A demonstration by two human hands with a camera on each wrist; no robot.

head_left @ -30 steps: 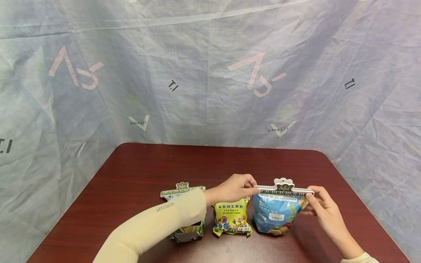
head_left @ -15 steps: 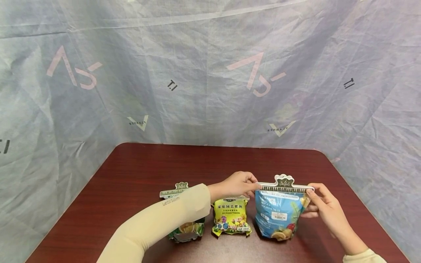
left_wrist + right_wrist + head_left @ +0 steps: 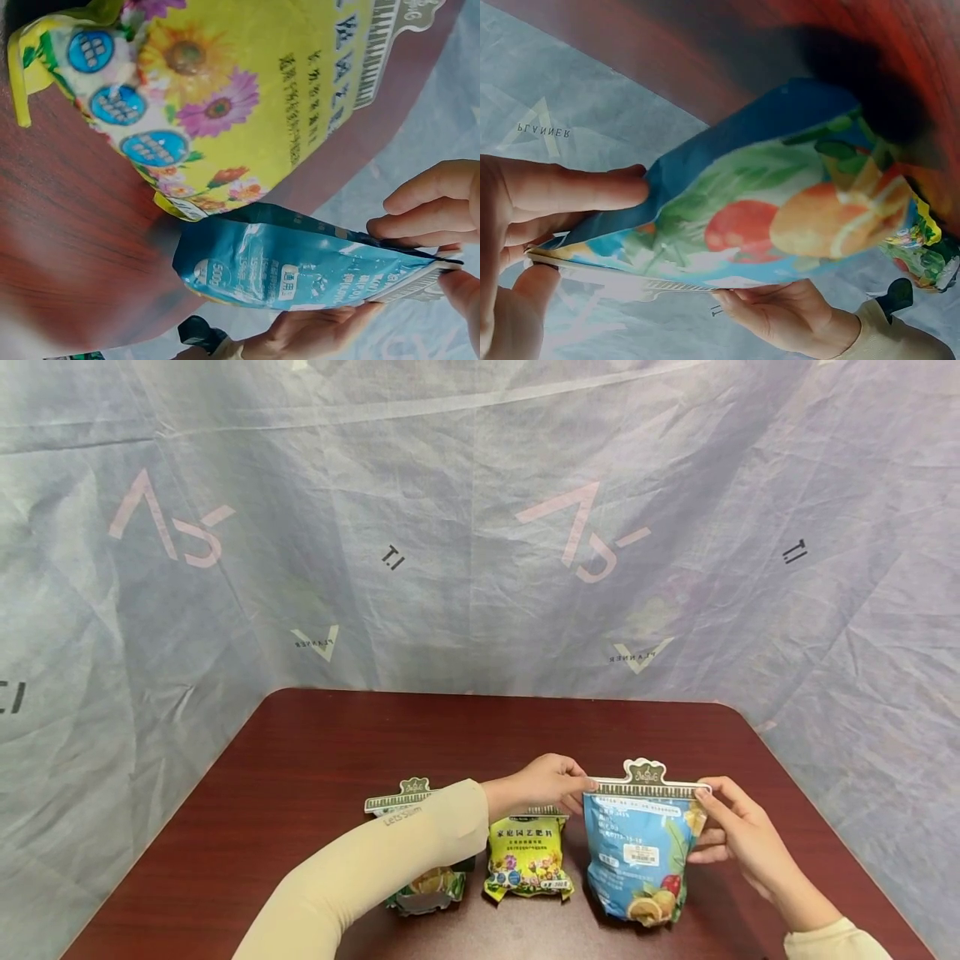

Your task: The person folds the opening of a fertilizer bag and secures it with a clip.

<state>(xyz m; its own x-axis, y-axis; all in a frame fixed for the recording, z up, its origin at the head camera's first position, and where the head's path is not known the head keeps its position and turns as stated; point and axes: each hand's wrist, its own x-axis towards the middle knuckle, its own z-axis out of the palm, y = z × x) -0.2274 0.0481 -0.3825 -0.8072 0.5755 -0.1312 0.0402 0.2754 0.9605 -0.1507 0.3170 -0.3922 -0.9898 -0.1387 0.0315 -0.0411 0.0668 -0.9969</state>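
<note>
A blue bag [image 3: 637, 856] with fruit pictures hangs upright from a long white sealing clip [image 3: 651, 788] with piano-key markings across its top. My left hand [image 3: 542, 782] pinches the clip's left end between thumb and fingers. At the other end, my right hand [image 3: 742, 833] grips the clip and the bag's top corner, thumb in front. The left wrist view shows the blue bag [image 3: 300, 262] edge-on, its lower end close to the yellow bag [image 3: 225, 97]. In the right wrist view, the bag's fruit-printed side [image 3: 742, 225] faces the camera.
Left of the blue bag stands a yellow flower-printed bag [image 3: 525, 856], clipped on top. Further left, a green bag [image 3: 431, 889] with a similar clip [image 3: 414, 790] is partly hidden by my left sleeve [image 3: 390, 852]. The dark red table [image 3: 480, 727] ends at a grey cloth backdrop [image 3: 450, 610].
Both hands have brought the blue bag slightly nearer to me. It hangs straighter, and more of its front shows. The yellow and green bags have stayed in place.
</note>
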